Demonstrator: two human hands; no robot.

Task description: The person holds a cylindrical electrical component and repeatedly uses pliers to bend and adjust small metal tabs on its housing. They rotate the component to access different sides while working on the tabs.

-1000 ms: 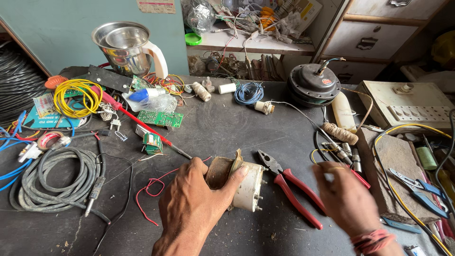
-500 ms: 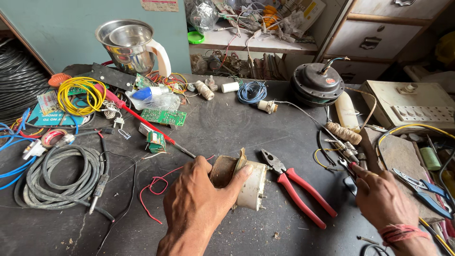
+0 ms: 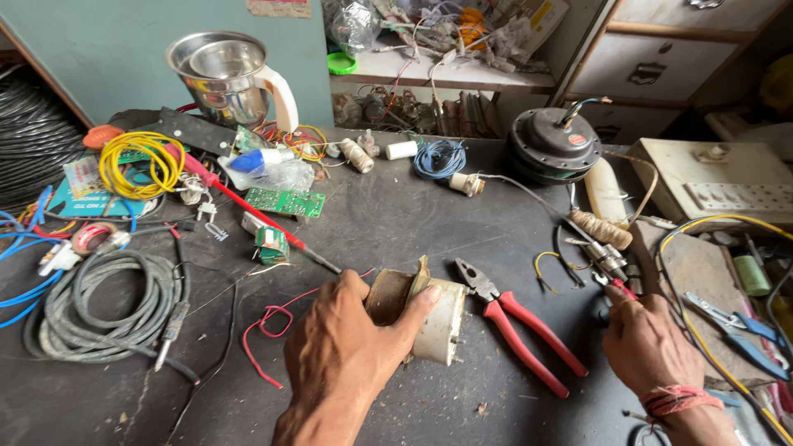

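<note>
Left hand clamps the cream cylindrical motor part at lower centre; keep it steady. Right hand pinches a small red-tipped tool.

Soft even daylight, sharp, edges warped
</note>
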